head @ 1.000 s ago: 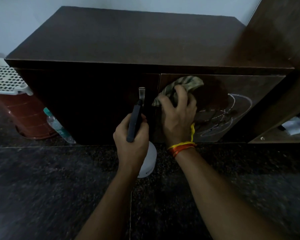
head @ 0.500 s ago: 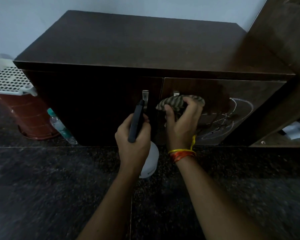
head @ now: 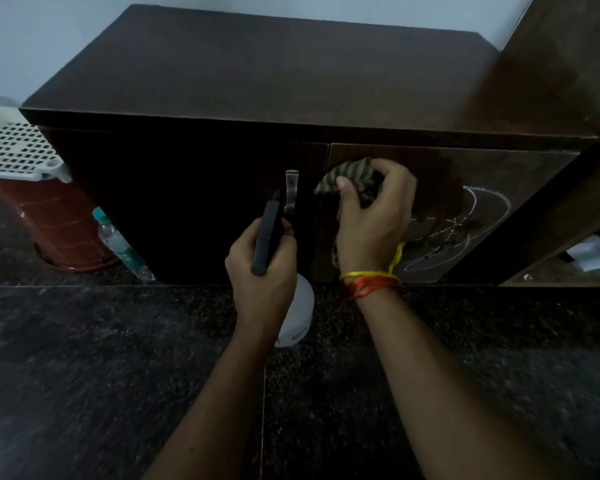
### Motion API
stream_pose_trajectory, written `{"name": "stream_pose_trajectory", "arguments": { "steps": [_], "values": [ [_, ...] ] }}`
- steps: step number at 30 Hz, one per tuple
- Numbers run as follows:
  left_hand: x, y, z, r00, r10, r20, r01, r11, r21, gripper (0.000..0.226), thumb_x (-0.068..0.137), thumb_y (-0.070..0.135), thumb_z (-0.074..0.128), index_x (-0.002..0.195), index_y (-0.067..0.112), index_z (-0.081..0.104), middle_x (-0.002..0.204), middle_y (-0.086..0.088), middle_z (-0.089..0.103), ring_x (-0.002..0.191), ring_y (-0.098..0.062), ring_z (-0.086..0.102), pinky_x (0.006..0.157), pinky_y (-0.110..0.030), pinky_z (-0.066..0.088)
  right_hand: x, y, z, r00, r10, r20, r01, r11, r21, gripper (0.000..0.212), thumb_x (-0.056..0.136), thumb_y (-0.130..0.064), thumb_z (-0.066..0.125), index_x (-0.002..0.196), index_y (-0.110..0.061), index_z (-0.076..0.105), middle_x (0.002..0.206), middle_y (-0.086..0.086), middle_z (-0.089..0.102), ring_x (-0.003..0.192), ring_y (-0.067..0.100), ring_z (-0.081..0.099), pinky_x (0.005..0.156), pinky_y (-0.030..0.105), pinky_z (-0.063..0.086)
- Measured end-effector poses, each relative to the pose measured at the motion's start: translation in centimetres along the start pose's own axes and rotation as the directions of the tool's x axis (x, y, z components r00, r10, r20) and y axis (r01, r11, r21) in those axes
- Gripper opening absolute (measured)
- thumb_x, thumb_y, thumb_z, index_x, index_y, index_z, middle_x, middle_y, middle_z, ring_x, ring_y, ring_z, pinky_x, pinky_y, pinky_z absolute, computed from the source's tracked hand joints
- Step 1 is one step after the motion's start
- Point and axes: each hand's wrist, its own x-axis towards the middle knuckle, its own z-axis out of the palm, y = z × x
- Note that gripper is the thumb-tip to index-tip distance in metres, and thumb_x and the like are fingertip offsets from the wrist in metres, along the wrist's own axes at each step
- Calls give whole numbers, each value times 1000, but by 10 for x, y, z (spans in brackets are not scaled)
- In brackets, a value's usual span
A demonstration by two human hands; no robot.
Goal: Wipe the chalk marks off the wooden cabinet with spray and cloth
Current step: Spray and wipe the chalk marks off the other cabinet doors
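While the left hand (head: 262,263) grips the white spray bottle with its black trigger head (head: 269,237), the right hand (head: 373,220), formerly flat, has bunched the striped olive cloth (head: 347,176) on the dark wooden cabinet's right door (head: 499,171); white chalk loops (head: 475,216) remain unwiped.

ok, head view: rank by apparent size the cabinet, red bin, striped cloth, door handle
Largest to smallest:
1. wooden cabinet
2. red bin, partly cut off at the frame edge
3. striped cloth, bunched in the right hand
4. metal door handle
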Motion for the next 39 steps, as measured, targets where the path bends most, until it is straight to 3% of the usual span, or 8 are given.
{"name": "stream_pose_trajectory", "arguments": {
  "steps": [6, 10, 21, 26, 27, 29, 32, 39],
  "values": [
    [-2, 4, -4, 1000, -11, 22, 12, 1000, -17, 13, 91, 18, 52, 82, 26, 57, 69, -13, 49, 60, -37, 46, 53, -47, 41, -37, 25, 5, 993, 106, 50, -107, 994, 28, 31, 81, -9, 71, 104, 4, 54, 118, 23, 42, 97, 15, 46, 82, -6, 29],
    [-2, 2, -8, 1000, -12, 28, 13, 999, -38, 9, 89, 24, 53, 84, 28, 58, 77, -13, 54, 64, -38, 49, 55, -49, 43, -45, 41, 11, 971, 232, 62, -234, 972, 36, 30, 74, -10, 77, 97, 0, 59, 110, 12, 40, 92, 16, 44, 80, 12, 37],
    [-1, -4, -4, 997, 4, 79, 0, 999, -54, 7, 88, 33, 51, 89, 28, 57, 76, -5, 52, 63, -31, 48, 59, -46, 42, -48, 35, 19, 908, 416, 42, -418, 907, 47, 33, 71, -6, 75, 98, -6, 55, 110, 13, 53, 97, 17, 50, 86, 26, 43],
    [0, -10, -5, 1000, 0, 29, 2, 999, -38, 8, 91, 19, 52, 87, 23, 58, 72, -8, 52, 63, -33, 48, 58, -46, 42, -66, 44, 25, 906, 416, 73, -420, 906, 44, 33, 72, 7, 68, 102, 1, 58, 121, 21, 48, 91, -1, 40, 79, -8, 28],
    [-1, -11, -5, 1000, -6, 24, 7, 999, -37, 8, 91, 17, 52, 87, 20, 58, 72, -9, 53, 63, -34, 49, 58, -46, 42, -70, 51, 26, 891, 447, 75, -450, 893, 25, 32, 71, 6, 70, 101, 1, 60, 119, 22, 50, 94, 3, 42, 83, -4, 31],
    [-4, -14, -5, 1000, -11, 27, 12, 999, -33, 8, 91, 15, 51, 91, 12, 58, 75, -13, 53, 66, -35, 49, 60, -45, 43, -78, 63, 30, 840, 532, 104, -535, 845, -8, 31, 69, 2, 73, 97, -4, 61, 111, 21, 57, 99, 20, 52, 96, 24, 43],
    [-5, -19, -9, 999, -15, 31, 15, 1000, -19, 12, 90, 14, 51, 94, 7, 60, 76, -12, 54, 66, -36, 50, 59, -43, 44, -85, 71, 31, 772, 628, 98, -630, 776, -7, 28, 70, -3, 74, 95, -7, 62, 98, 15, 62, 90, 25, 59, 86, 42, 50],
    [-1, -22, -11, 998, 39, 45, -39, 999, 6, 11, 91, 14, 52, 90, 5, 58, 68, -28, 44, 59, -42, 43, 55, -46, 36, -52, 42, 31, 852, 519, 71, -524, 843, 121, 22, 76, -6, 73, 96, -7, 63, 102, 6, 56, 88, 8, 51, 75, 1, 39]
  ]
}}
